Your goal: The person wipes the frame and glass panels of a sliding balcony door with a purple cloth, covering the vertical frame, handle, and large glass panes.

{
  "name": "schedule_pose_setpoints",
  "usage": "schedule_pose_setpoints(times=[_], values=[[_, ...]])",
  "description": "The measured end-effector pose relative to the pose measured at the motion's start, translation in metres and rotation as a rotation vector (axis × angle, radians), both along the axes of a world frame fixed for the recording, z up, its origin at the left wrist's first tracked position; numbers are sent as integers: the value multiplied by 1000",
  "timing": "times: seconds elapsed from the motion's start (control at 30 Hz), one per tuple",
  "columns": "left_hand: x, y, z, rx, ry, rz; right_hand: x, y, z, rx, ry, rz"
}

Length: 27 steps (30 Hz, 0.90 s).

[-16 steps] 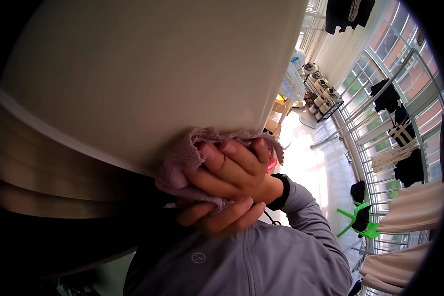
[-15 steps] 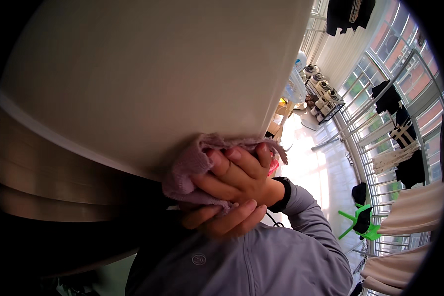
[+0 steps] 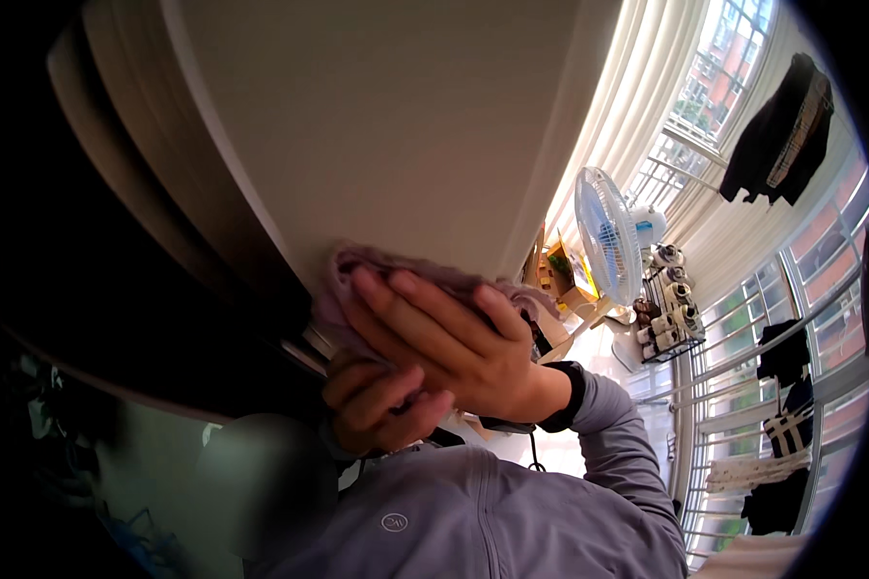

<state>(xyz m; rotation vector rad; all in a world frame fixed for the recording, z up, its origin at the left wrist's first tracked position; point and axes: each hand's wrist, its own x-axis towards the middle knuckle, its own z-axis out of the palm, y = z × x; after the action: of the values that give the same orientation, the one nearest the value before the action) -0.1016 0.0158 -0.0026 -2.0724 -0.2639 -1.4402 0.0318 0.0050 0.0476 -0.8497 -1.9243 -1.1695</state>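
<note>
Right hand (image 3: pixel 454 347), fingers stretched, holds a pinkish cloth (image 3: pixel 330 304) against the near end of a pale panel (image 3: pixel 377 145). Left hand (image 3: pixel 381 400) close below, fingers curled; cannot tell what it grips. Wiping apparently mid-course; share done or left unclear. Beyond: white fan (image 3: pixel 606 234), shoe rack (image 3: pixel 674 351).
</note>
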Motion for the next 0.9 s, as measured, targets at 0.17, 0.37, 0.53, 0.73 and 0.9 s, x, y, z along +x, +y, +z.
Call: schedule_pose_setpoints(times=[0.17, 0.37, 0.53, 0.73, 0.9], values=[[47, -6, 9, -307, -699, 44, -15, 19, 43, -208, -53, 409], [55, -3, 59, -151, -560, 296, 24, 27, 70, -102, -38, 581], [44, -1, 71, 16, -36, 180, 26, 32, 29, -173, 381, 751], [9, -8, 60, 1, 173, 251, 2, 34, -5, -120, 599, 716], [28, -19, 160, 100, 16, 467, 8, 39, 120, -33, 541, 718]])
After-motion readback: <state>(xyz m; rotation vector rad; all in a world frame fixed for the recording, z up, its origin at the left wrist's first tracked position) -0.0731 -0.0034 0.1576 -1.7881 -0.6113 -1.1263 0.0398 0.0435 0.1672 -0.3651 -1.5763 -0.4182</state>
